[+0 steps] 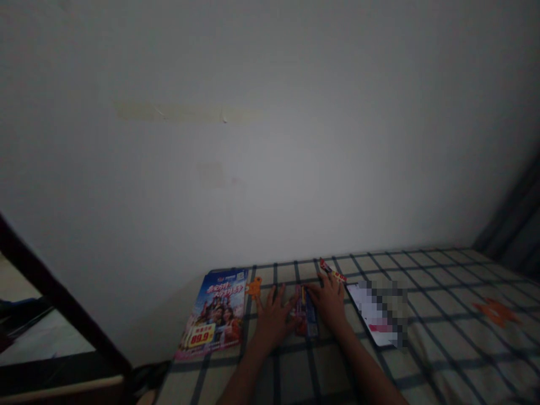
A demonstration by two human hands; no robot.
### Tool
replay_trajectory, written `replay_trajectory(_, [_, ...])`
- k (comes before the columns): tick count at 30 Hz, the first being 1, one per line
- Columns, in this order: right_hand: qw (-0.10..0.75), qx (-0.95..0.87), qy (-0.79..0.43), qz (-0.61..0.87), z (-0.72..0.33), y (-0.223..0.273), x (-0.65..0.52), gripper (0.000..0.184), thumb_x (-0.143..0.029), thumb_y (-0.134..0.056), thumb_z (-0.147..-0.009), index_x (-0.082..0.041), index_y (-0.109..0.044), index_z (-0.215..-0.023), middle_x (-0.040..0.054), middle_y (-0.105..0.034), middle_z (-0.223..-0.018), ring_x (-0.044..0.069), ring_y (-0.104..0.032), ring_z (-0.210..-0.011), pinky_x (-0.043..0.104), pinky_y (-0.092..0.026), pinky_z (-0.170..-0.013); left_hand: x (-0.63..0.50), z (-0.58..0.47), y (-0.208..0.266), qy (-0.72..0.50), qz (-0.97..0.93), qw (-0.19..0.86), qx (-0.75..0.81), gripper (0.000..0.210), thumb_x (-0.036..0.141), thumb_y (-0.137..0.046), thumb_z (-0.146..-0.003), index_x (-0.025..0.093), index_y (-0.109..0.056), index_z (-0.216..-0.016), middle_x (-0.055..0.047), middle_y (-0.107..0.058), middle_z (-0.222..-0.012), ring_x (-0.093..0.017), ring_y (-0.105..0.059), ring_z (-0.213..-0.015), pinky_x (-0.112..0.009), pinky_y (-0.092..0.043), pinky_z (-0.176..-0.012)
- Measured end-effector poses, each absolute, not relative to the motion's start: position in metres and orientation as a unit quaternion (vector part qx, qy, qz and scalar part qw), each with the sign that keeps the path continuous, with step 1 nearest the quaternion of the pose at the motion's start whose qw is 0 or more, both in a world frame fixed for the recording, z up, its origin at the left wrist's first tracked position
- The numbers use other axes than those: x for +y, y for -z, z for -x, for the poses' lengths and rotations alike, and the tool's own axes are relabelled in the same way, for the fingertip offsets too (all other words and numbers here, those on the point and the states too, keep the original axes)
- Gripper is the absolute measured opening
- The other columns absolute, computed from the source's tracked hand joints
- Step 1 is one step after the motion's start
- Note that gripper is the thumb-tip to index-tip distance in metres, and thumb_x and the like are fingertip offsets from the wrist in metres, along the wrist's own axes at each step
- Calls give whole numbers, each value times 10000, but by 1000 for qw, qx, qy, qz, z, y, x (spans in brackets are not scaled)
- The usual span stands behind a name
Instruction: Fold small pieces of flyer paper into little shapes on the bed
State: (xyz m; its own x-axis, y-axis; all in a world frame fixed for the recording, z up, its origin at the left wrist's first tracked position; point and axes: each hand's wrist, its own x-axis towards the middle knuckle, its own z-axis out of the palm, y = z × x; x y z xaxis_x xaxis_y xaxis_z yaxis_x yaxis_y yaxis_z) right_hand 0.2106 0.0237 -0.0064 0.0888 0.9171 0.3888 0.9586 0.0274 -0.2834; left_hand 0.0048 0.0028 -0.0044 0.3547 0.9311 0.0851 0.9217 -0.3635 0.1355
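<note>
A narrow, colourful piece of printed paper (311,315), reddish on one side and blue on the other, lies on the checked cloth between my hands. It looks like a folded flyer, though dim light hides its print. My left hand (273,319) rests palm down at its left side, fingers spread, thumb over the lower left edge. From the right, my right hand (330,301) reaches over with fingers apart, one digit touching the paper's upper right edge. Neither hand grips it. Just beyond the right fingertips lies a small red and yellow paper strip (339,276).
A stack of blue and pink flyers (221,306) lies left on the checked cloth (455,360). An orange cutout (253,287) sits beside it, another orange piece (496,311) far right. A phone (367,315), partly pixelated, lies right of my hands. Behind rises a wall (295,140).
</note>
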Motion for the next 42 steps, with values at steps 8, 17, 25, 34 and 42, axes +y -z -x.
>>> replay_trajectory(8, [256, -694, 53, 671, -218, 12, 27, 378, -359, -574, -936, -457, -613, -1299, 35, -492, -1473, 329, -363, -1400, 609, -260, -1131, 2, -5, 8, -100, -819, 40, 564, 612, 682, -478, -915, 564, -294, -1487, 0, -234, -1667, -392, -198, -1511, -761, 8, -1135])
replay_trajectory(17, [299, -722, 26, 623, -223, 15, 30, 260, -311, -581, -904, -399, -748, -1083, 24, -576, -1364, 307, -405, -1344, 543, -306, -1112, -1, -3, 8, -146, -817, 44, 556, 617, 706, -541, -865, 589, -367, -1446, 4, -292, -1647, -381, -229, -1499, -755, -11, -1138])
replay_trajectory(25, [294, -724, 16, 624, -222, 17, 30, 249, -344, -601, -901, -415, -725, -1105, 7, -586, -1335, 300, -381, -1354, 554, -279, -1133, -3, -4, 5, -155, -810, 53, 563, 629, 751, -544, -834, 545, -456, -1422, -20, -327, -1632, -382, -242, -1492, -732, 0, -1153])
replay_trajectory(34, [296, -722, 37, 625, -225, 26, 34, 259, -354, -598, -906, -362, -705, -1141, 26, -613, -1312, 306, -410, -1337, 542, -309, -1122, -4, -4, 3, -157, -807, 65, 565, 630, 728, -571, -833, 536, -459, -1423, -22, -315, -1637, -366, -220, -1504, -726, 14, -1158])
replay_trajectory(42, [278, -718, 37, 636, -223, 22, 32, 250, -354, -585, -922, -356, -701, -1143, 16, -600, -1338, 302, -411, -1343, 531, -305, -1129, -7, -6, -5, -152, -800, 69, 577, 635, 754, -569, -817, 528, -491, -1405, -17, -329, -1629, -384, -222, -1496, -706, -10, -1171])
